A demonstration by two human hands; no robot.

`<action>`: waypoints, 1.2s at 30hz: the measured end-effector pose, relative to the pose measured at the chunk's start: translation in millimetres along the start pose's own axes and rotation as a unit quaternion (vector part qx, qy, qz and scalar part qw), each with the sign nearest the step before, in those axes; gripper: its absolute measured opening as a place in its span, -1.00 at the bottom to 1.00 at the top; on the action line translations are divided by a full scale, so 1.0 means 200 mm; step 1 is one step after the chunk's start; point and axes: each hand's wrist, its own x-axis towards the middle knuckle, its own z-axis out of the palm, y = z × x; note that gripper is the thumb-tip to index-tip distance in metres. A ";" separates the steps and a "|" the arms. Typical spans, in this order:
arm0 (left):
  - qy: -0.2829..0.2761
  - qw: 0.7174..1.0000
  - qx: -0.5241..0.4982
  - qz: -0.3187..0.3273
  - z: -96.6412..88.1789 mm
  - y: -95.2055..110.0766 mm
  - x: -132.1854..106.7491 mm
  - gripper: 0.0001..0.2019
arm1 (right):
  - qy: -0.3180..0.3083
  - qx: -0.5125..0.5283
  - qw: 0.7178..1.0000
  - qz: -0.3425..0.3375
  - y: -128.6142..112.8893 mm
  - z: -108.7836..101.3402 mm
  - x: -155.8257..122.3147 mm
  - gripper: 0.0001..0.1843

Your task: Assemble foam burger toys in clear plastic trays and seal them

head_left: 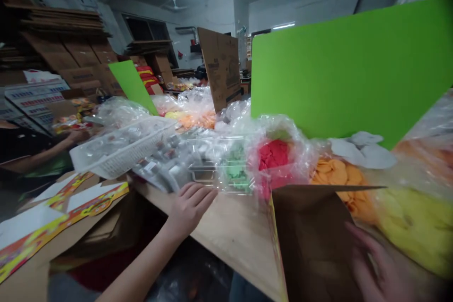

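Observation:
My left hand reaches palm down over the table's front edge, fingers stretched forward and holding nothing visible. Just beyond its fingertips are clear plastic trays and small grey-looking packed pieces. At the lower right, an open cardboard box shows its plain brown inside, with one flap sticking out to the right. My right hand, blurred, straddles the box's right wall with its fingers towards the inside; its exact grip is partly hidden.
A white basket of clear packs stands left. Bags hold green, red, orange and yellow pieces. Green board and upright cardboard stand behind. Printed cartons lie left, near another person's arm.

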 end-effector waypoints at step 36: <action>0.065 0.691 -0.642 -0.325 0.10 1.01 0.14 -0.61 | -0.143 0.484 0.831 0.233 -0.07 -0.21 -0.31 -0.62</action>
